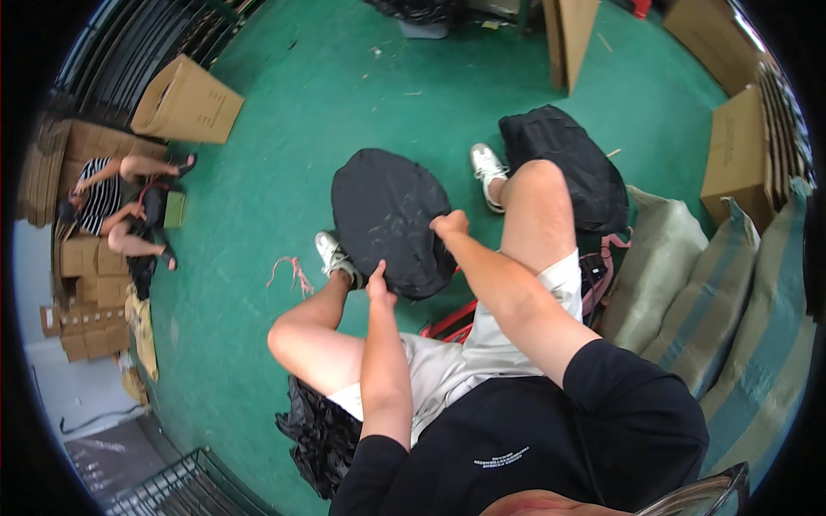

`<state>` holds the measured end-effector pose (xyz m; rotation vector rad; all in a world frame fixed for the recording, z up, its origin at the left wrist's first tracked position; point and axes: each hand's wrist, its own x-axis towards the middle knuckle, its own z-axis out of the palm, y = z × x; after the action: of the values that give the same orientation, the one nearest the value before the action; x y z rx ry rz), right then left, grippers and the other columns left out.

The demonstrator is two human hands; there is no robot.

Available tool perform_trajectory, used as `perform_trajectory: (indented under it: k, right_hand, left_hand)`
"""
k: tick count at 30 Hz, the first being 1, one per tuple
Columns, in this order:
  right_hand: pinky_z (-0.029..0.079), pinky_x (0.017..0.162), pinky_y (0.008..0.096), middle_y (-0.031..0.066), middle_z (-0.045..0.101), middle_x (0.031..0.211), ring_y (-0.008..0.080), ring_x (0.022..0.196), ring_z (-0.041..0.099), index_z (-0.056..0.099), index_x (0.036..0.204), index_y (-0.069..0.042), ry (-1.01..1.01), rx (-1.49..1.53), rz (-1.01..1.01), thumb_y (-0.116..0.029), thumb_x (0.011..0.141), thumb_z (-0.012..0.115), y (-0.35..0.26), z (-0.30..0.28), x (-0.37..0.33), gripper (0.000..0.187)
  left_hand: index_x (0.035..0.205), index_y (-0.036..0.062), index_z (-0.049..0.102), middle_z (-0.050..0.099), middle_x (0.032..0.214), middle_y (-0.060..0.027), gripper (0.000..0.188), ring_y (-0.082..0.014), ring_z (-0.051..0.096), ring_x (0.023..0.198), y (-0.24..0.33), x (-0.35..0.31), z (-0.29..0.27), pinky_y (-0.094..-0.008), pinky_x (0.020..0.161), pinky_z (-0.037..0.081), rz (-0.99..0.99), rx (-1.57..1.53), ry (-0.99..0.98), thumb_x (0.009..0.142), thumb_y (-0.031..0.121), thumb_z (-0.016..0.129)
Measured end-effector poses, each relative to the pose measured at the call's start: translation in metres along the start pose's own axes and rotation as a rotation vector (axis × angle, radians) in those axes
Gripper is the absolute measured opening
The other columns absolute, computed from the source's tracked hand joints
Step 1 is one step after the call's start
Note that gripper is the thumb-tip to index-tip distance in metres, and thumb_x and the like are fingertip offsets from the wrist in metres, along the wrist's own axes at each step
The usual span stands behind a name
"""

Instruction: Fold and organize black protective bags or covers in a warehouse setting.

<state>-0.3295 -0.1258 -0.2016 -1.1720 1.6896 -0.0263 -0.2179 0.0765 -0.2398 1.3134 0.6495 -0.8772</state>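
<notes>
A flat, rounded black fabric piece [387,215], like a bag or cover, is held up in front of my knees. My left hand [379,284] grips its near edge, thumb on top. At its right edge my right hand [451,225] is closed on the fabric. The fingers beneath are hidden on both sides. Pale dusty marks show on its upper face. Another black fabric bundle [564,168] lies on the floor to the right, beyond my right knee. Crumpled black plastic [320,434] sits beside my left thigh.
Stuffed woven sacks [658,267] stand close on my right. Pink strands [294,273] lie on the green floor [249,189] by my left foot. Cardboard boxes [191,101] stand far left, near another seated person [112,198]. More cardboard [738,155] is at the right.
</notes>
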Motion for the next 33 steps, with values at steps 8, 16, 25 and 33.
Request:
perform_trajectory:
  k: [8, 16, 25, 33]
  right_hand:
    - [0.049, 0.094, 0.0425, 0.0274, 0.058, 0.123, 0.0387, 0.111, 0.06, 0.058, 0.117, 0.01, -0.093, 0.056, -0.007, -0.018, 0.074, 0.074, -0.008, 0.021, -0.024, 0.054]
    - [0.048, 0.096, 0.0396, 0.0218, 0.056, 0.129, 0.0352, 0.116, 0.058, 0.054, 0.123, 0.006, -0.259, 0.376, 0.129, -0.017, 0.076, 0.075, 0.01, 0.013, 0.022, 0.057]
    - [0.046, 0.098, 0.0418, 0.0226, 0.058, 0.127, 0.0359, 0.118, 0.056, 0.057, 0.121, 0.003, -0.042, -0.098, -0.033, -0.023, 0.075, 0.078, 0.004, -0.003, -0.004, 0.057]
    - [0.045, 0.098, 0.0392, 0.0241, 0.059, 0.125, 0.0356, 0.117, 0.057, 0.06, 0.117, 0.007, -0.062, -0.044, 0.034, -0.02, 0.07, 0.081, 0.002, 0.001, -0.001, 0.058]
  left_hand:
    - [0.118, 0.0006, 0.061, 0.064, 0.122, -0.0118, 0.038, -0.0309, 0.06, 0.112, 0.007, 0.031, -0.03, -0.0491, 0.104, 0.041, -0.101, -0.144, -0.106, 0.088, 0.024, 0.064]
    - [0.121, -0.0145, 0.051, 0.062, 0.119, -0.0217, 0.06, -0.036, 0.062, 0.105, 0.001, -0.003, 0.006, -0.0462, 0.091, 0.048, 0.132, 0.078, 0.132, 0.078, 0.019, 0.076]
    - [0.107, -0.005, 0.064, 0.062, 0.12, -0.0131, 0.058, -0.0255, 0.057, 0.104, -0.006, 0.006, -0.01, -0.0407, 0.082, 0.045, 0.171, 0.332, 0.25, 0.068, 0.032, 0.084]
    - [0.117, -0.0158, 0.053, 0.058, 0.124, -0.0214, 0.075, -0.029, 0.058, 0.111, 0.01, 0.007, 0.005, -0.0379, 0.1, 0.041, 0.161, 0.224, 0.148, 0.064, 0.023, 0.088]
